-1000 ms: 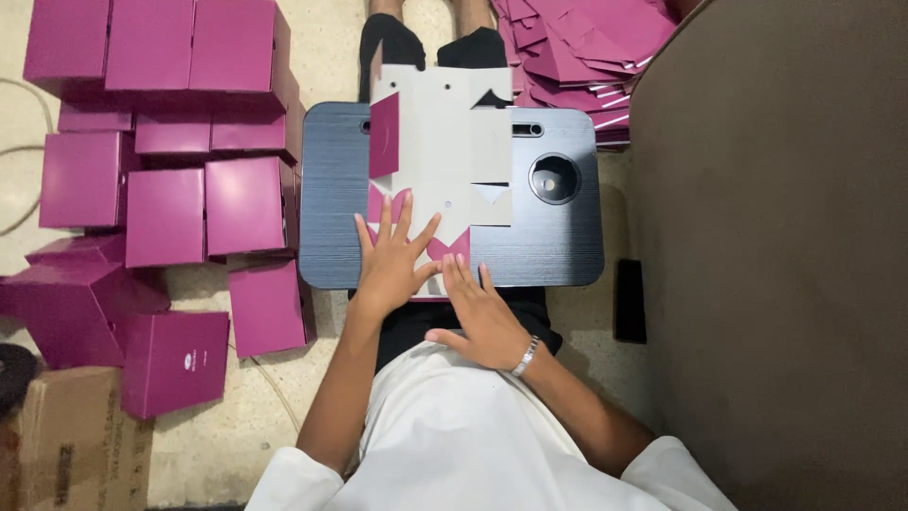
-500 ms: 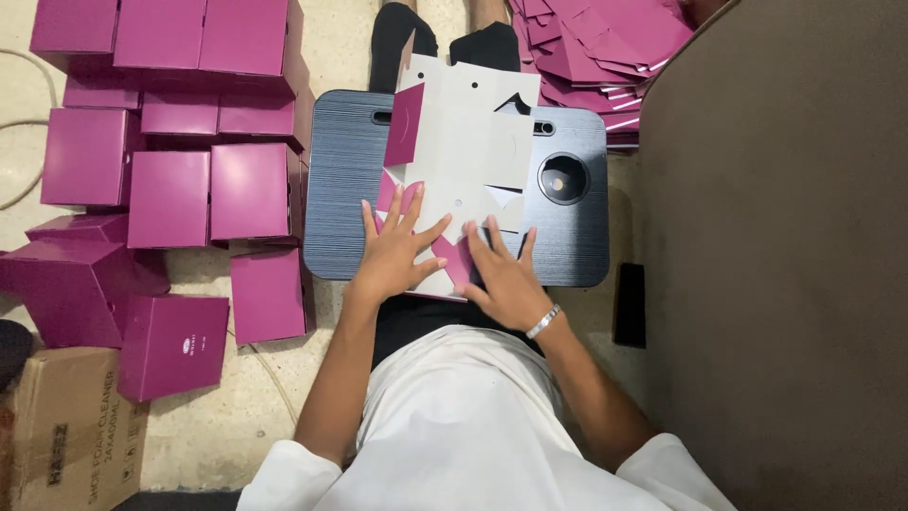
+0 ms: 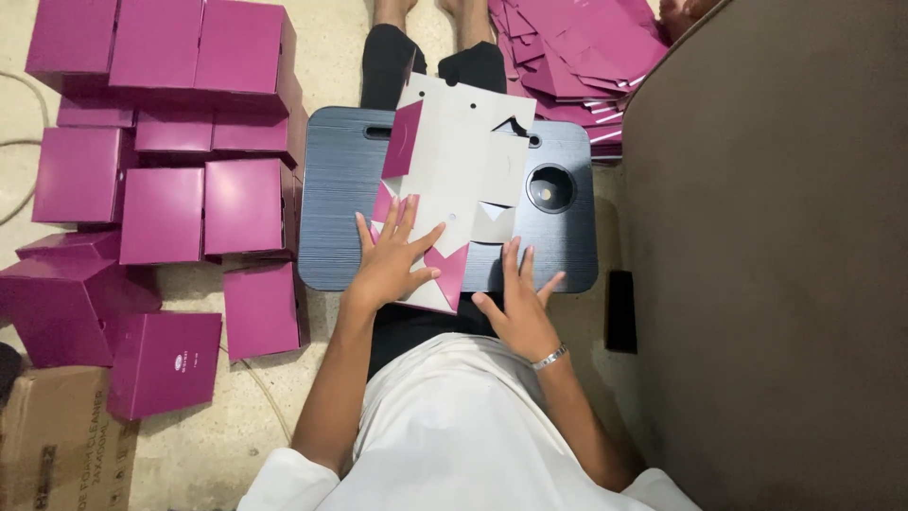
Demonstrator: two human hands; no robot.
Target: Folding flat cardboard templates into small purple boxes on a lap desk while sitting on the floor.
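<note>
A flat box blank (image 3: 463, 175), white inside with magenta flaps, lies on a dark grey lap tray (image 3: 331, 208) across my knees. My left hand (image 3: 390, 265) presses flat on the blank's near left corner, fingers spread over a folded magenta flap (image 3: 446, 265). My right hand (image 3: 518, 308) rests open on the tray's near edge just right of the blank, a silver bracelet on its wrist. Neither hand grips anything.
Several finished magenta boxes (image 3: 203, 203) are stacked on the floor at left. A pile of flat magenta blanks (image 3: 586, 57) lies at the far right. A brown sofa side (image 3: 785, 265) fills the right. A cardboard carton (image 3: 57, 445) sits at lower left, a black phone (image 3: 619, 312) beside the tray.
My right hand slid off the blank to the right and now rests on the tray. The left hand stayed pressed on the blank's near corner.
</note>
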